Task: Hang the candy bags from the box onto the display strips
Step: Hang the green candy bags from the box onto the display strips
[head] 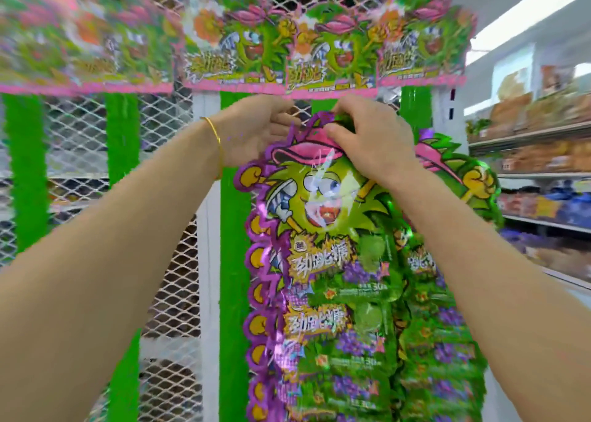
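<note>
A long green and purple candy bag strip with a cartoon face hangs in front of the white mesh rack. My right hand pinches its top edge by the pink cap, right under the pink-edged header cards. My left hand, with a gold bangle on the wrist, holds the top of the strip from behind on its left side. A green display strip runs down the rack just left of the candy. Another candy strip hangs to the right, partly behind my right arm. The box is out of view.
More bare green display strips hang on the mesh to the left. Store shelves with packaged goods line the aisle on the right.
</note>
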{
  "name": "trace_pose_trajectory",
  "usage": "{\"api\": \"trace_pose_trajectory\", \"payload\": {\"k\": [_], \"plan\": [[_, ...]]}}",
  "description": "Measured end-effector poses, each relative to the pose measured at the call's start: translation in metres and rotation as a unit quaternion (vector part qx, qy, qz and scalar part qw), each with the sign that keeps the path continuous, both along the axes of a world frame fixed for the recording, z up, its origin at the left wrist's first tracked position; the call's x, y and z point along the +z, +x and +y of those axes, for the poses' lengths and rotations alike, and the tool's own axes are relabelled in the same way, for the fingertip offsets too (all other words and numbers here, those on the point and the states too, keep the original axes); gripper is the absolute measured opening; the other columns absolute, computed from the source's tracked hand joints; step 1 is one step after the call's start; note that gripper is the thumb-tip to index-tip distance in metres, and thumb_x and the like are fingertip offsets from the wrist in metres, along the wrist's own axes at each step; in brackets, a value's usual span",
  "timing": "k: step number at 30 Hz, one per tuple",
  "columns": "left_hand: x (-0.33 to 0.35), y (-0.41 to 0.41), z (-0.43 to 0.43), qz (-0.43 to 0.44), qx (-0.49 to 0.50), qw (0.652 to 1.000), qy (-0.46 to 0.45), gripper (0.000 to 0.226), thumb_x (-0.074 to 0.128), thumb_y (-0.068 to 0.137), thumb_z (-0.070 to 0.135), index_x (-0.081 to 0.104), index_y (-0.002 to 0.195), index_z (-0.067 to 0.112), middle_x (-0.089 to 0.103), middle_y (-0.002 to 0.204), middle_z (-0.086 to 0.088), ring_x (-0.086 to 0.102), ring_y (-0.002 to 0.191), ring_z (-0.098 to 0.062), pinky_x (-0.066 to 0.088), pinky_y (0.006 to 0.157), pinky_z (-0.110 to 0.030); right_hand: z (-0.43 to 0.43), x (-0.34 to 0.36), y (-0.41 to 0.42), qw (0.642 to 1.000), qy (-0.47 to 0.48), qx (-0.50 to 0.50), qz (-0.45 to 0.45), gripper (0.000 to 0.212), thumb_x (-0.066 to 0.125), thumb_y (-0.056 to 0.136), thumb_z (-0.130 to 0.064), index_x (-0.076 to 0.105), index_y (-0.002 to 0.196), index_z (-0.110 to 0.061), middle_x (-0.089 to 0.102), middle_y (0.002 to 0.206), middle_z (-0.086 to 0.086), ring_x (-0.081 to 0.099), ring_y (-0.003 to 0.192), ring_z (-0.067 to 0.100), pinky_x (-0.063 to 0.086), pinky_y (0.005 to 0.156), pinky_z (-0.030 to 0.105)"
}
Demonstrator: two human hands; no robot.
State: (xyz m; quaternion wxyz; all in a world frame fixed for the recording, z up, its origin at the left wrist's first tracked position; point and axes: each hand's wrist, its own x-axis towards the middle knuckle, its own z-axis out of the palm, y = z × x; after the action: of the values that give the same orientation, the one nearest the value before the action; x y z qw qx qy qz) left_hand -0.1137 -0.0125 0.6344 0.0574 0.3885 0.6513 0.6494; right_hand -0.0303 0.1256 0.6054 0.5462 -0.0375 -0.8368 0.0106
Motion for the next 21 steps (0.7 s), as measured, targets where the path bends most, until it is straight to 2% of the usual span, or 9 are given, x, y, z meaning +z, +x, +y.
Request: {"api": "trace_pose_trajectory", "payload": {"k": [3, 5, 9, 13, 16, 21], "plan": [[0.002, 0.000, -0.005, 0.003, -0.029, 0.998, -0.051, 0.042, 0.037, 0.097, 0.030, 0.059, 0.069, 0.009, 0.054, 0.066, -0.002, 0.046, 0.055, -0.011, 0.038, 0.041, -0.016, 0.006, -0.003, -0.004, 1.000, 0.006, -0.022, 0.013, 0.030, 0.049, 0.093, -0.036, 0.052, 0.116, -0.017, 0.062, 0.115, 0.006, 0.054, 0.109, 0.028, 0.040, 0.078, 0.035], [0.002, 0.001, -0.004, 0.027, -0.015, 0.996, -0.082, 0.036, 0.037, 0.097, 0.033, 0.054, 0.076, 0.011, 0.053, 0.071, -0.001, 0.046, 0.058, -0.011, 0.039, 0.046, -0.018, 0.011, -0.006, -0.005, 0.999, -0.001, -0.024, 0.024, 0.029, 0.048, 0.094, -0.034, 0.051, 0.117, -0.017, 0.062, 0.116, 0.004, 0.055, 0.109, 0.028, 0.039, 0.076, 0.035], [0.002, 0.001, 0.006, 0.049, -0.017, 0.998, -0.034, 0.025, 0.038, 0.097, 0.024, 0.049, 0.079, 0.011, 0.050, 0.076, -0.002, 0.049, 0.062, -0.009, 0.044, 0.047, -0.014, 0.014, -0.005, -0.008, 0.999, 0.003, -0.022, 0.044, 0.027, 0.047, 0.094, -0.033, 0.052, 0.115, -0.018, 0.063, 0.112, 0.003, 0.055, 0.105, 0.027, 0.035, 0.070, 0.032], [-0.001, -0.002, 0.012, 0.017, -0.031, 0.999, -0.013, 0.022, 0.037, 0.097, 0.024, 0.051, 0.093, 0.008, 0.053, 0.083, -0.004, 0.053, 0.072, -0.013, 0.046, 0.066, -0.021, 0.010, -0.005, -0.010, 0.998, 0.013, -0.029, 0.060, 0.025, 0.047, 0.095, -0.032, 0.052, 0.114, -0.016, 0.063, 0.110, 0.003, 0.056, 0.102, 0.028, 0.032, 0.068, 0.031], [-0.004, -0.002, 0.009, -0.032, -0.069, 0.996, -0.044, 0.033, 0.036, 0.096, 0.033, 0.055, 0.101, 0.007, 0.061, 0.084, -0.006, 0.059, 0.078, -0.019, 0.048, 0.081, -0.029, 0.010, -0.006, -0.011, 0.998, 0.024, -0.035, 0.051, 0.024, 0.047, 0.095, -0.031, 0.050, 0.113, -0.015, 0.063, 0.106, 0.004, 0.057, 0.098, 0.029, 0.034, 0.067, 0.032], [-0.008, -0.001, 0.005, -0.066, -0.072, 0.994, -0.048, 0.040, 0.032, 0.097, 0.037, 0.054, 0.104, 0.005, 0.064, 0.086, -0.009, 0.063, 0.075, -0.021, 0.049, 0.077, -0.034, 0.013, -0.016, -0.009, 0.999, 0.030, -0.031, 0.005, 0.023, 0.048, 0.095, -0.029, 0.050, 0.112, -0.014, 0.062, 0.109, 0.006, 0.056, 0.102, 0.030, 0.033, 0.068, 0.033]]}}
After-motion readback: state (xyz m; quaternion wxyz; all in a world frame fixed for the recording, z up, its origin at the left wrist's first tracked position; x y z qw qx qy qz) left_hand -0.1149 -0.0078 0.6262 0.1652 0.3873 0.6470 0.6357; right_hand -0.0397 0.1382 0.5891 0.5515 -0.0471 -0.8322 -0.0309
